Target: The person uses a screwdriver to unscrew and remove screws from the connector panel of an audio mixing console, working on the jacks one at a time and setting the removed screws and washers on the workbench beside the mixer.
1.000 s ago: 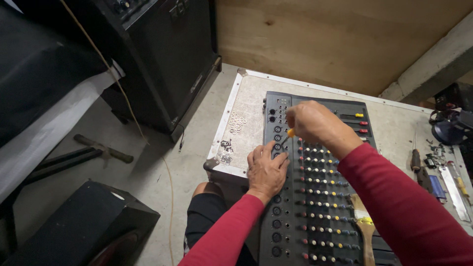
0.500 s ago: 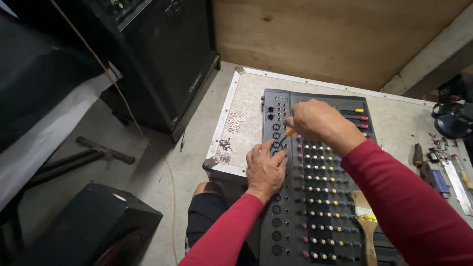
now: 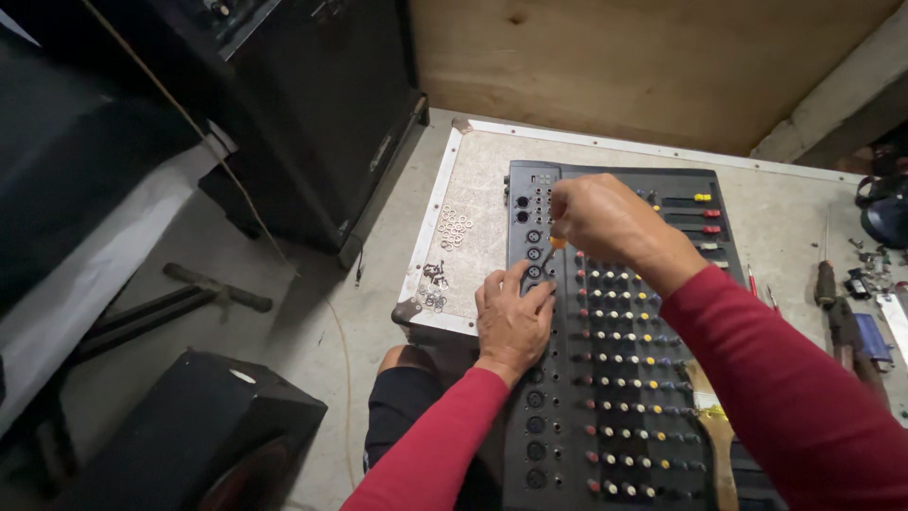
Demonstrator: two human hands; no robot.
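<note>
**Both hands at the mixer's upper left sockets**

The right hand pinches a small tool with an orange handle, its tip pointing down into the column of round sockets on the mixer. Against the pictures from a moment ago, this hand has hardly shifted: it keeps to the same few sockets near the top left corner of the panel, so the work there looks to be one fitting, not yet finished. The left hand lies flat just below the grip, fingers pressed together on the panel's left edge, thumb tucked by a socket; it holds nothing and steadies the mixer as it did before.

Left of the grip, a scatter of small metal rings and nuts lies on the bare surface, with a second small cluster nearer the person. Well to the right of the grip lie screwdrivers and other hand tools. A paintbrush rests on the mixer's lower knobs, below the right forearm. A black speaker cabinet stands beyond the surface's left edge. Nothing lies between the hands and the sockets.
</note>
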